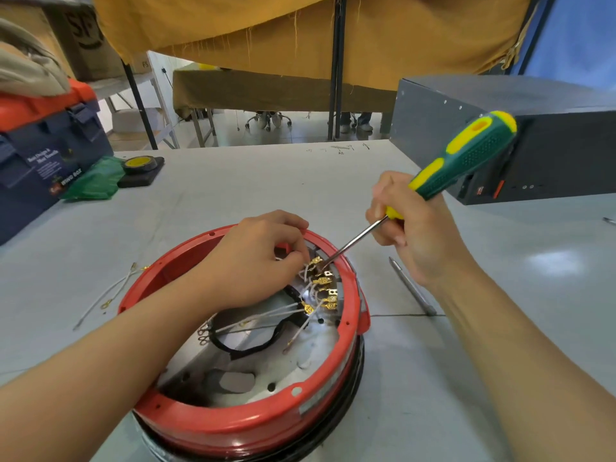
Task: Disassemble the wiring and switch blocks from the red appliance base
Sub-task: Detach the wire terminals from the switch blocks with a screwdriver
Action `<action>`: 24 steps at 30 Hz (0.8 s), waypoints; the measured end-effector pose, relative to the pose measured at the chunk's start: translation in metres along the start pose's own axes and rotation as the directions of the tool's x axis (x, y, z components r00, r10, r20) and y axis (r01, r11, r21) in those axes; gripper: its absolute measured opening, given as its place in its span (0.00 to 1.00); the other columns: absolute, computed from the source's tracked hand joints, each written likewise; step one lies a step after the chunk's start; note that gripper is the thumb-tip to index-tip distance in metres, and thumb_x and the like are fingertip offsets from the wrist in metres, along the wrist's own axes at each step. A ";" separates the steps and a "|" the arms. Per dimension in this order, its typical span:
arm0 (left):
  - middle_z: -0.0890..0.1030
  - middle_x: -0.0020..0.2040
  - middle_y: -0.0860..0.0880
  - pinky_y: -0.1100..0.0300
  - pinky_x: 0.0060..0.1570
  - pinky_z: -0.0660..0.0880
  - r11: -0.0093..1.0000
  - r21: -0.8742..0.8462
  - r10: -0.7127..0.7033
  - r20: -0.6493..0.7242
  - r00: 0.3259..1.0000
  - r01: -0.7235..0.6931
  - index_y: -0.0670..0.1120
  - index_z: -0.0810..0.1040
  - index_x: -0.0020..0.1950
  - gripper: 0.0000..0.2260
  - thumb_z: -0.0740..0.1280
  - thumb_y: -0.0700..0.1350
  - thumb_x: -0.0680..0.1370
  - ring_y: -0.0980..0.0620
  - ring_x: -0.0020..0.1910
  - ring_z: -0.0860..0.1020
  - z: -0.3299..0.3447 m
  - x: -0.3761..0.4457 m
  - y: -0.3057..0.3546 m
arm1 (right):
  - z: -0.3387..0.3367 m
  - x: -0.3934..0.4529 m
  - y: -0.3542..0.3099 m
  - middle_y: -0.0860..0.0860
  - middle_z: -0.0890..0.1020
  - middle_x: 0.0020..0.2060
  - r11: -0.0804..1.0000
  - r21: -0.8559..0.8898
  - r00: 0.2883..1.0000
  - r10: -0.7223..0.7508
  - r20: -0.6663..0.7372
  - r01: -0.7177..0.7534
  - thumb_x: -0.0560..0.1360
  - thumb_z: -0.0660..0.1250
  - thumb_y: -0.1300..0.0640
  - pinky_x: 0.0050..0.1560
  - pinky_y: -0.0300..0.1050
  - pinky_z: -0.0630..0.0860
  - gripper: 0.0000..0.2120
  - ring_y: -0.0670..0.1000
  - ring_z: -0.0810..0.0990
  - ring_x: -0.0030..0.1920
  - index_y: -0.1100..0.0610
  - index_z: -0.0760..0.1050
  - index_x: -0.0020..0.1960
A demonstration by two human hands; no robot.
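I see the red appliance base (253, 425) lying open side up on the grey table (233, 181), directly under both hands. My left hand (256, 258) reaches inside the rim, its fingertips (301, 258) curled together and pinching a white wire (266, 315) at the brass connectors (321, 281) just beside them. My right hand (416, 228) is clamped around the screwdriver (463, 155), whose tip touches the connectors just beyond the left fingertips.
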State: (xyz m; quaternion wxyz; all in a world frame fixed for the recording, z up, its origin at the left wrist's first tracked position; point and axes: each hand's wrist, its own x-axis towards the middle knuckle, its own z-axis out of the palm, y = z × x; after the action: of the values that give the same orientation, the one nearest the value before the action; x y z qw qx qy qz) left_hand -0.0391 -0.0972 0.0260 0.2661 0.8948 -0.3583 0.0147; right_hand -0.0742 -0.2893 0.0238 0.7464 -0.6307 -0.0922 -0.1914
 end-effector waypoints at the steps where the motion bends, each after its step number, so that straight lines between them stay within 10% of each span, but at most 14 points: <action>1: 0.75 0.61 0.57 0.63 0.54 0.69 1.000 -0.005 -0.003 -0.002 1.000 0.003 0.53 0.80 0.38 0.08 0.64 0.43 0.73 0.59 0.57 0.74 0.000 0.000 -0.001 | -0.003 -0.001 -0.001 0.44 0.65 0.18 1.000 -0.001 1.000 0.007 -0.003 -0.007 0.68 0.59 0.61 0.24 0.35 0.55 0.10 0.44 0.57 0.19 0.60 0.62 0.29; 5: 0.77 0.59 0.55 0.76 0.47 0.67 0.999 -0.042 -0.037 -0.074 0.997 0.034 0.51 0.78 0.44 0.08 0.64 0.39 0.72 0.58 0.53 0.75 -0.001 0.001 -0.004 | -0.007 -0.003 -0.003 0.45 0.62 0.16 0.992 0.122 0.998 0.022 -0.059 -0.015 0.69 0.59 0.60 0.24 0.35 0.54 0.13 0.45 0.55 0.19 0.57 0.65 0.26; 9: 0.77 0.57 0.52 0.62 0.44 0.69 0.994 0.075 -0.070 -0.102 0.992 0.078 0.53 0.74 0.57 0.12 0.62 0.43 0.74 0.55 0.46 0.74 -0.010 0.003 -0.004 | -0.014 -0.001 -0.006 0.44 0.63 0.17 0.992 0.128 0.995 0.006 -0.099 0.007 0.69 0.59 0.59 0.25 0.36 0.52 0.11 0.45 0.55 0.19 0.60 0.63 0.30; 15: 0.69 0.69 0.53 0.53 0.66 0.64 0.902 0.422 -0.150 0.118 0.982 0.087 0.56 0.62 0.73 0.24 0.56 0.58 0.77 0.45 0.64 0.68 -0.017 0.000 -0.003 | -0.018 0.001 -0.006 0.49 0.61 0.16 0.996 0.073 0.996 -0.036 -0.087 0.043 0.71 0.60 0.58 0.24 0.34 0.55 0.13 0.47 0.56 0.18 0.54 0.70 0.27; 24: 0.55 0.76 0.57 0.57 0.70 0.56 0.901 0.430 -0.138 0.166 0.976 0.055 0.59 0.51 0.76 0.28 0.55 0.62 0.77 0.51 0.73 0.58 -0.011 -0.004 -0.011 | -0.019 0.001 -0.009 0.50 0.70 0.19 0.987 -0.148 0.998 -0.051 0.039 0.056 0.68 0.64 0.46 0.26 0.37 0.65 0.14 0.49 0.67 0.21 0.55 0.74 0.30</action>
State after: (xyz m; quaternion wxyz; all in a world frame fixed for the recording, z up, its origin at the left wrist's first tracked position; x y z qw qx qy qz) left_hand -0.0332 -0.0825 0.0294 0.0304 0.9450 -0.3256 -0.0078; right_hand -0.0784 -0.3094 0.0286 0.6902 -0.6851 -0.1076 -0.2067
